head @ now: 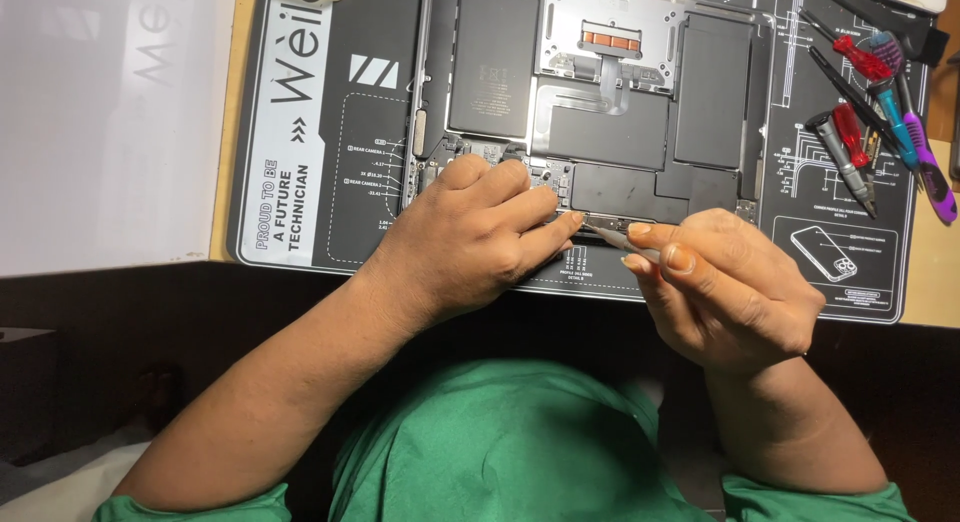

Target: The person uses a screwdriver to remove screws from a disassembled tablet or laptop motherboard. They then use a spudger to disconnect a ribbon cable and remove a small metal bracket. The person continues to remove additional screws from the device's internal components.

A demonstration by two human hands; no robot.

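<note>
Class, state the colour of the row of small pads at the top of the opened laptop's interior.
Orange: the row of small pads on the opened laptop, seen in the head view.

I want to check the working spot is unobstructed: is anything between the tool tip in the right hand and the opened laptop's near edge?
Nothing visible does. The right hand holds a thin metal tool whose tip meets the opened laptop near edge, beside the left hand fingertips resting there.
</note>
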